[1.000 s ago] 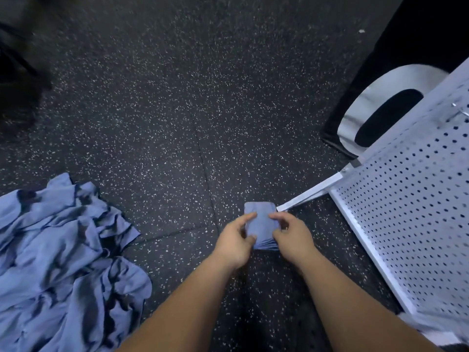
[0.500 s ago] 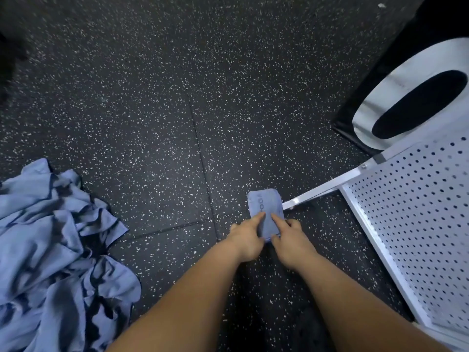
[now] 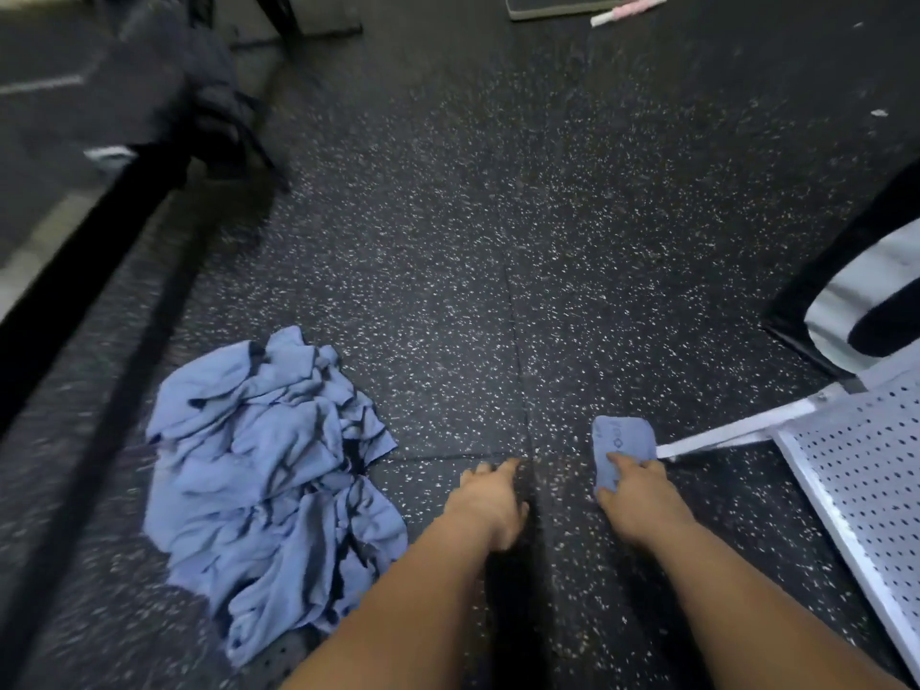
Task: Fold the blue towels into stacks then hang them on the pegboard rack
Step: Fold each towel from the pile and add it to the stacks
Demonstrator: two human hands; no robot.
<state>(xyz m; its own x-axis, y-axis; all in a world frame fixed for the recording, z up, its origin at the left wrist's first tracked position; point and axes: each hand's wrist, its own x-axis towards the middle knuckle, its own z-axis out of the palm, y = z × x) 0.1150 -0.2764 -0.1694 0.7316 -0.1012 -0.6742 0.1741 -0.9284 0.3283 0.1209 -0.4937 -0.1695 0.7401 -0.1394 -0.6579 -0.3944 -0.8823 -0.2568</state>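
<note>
Folded towel under the flat right hand — press its crease firm; left hand, empty and loose, can reach the pile beside it.

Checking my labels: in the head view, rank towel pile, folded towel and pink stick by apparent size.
1. towel pile
2. folded towel
3. pink stick; farther away, so its place is unsure.

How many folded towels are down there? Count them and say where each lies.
1. The folded towel lies on the floor beside the foot of the pegboard rack, the right hand resting on it. More could be hidden in the crumpled pile at left.
</note>
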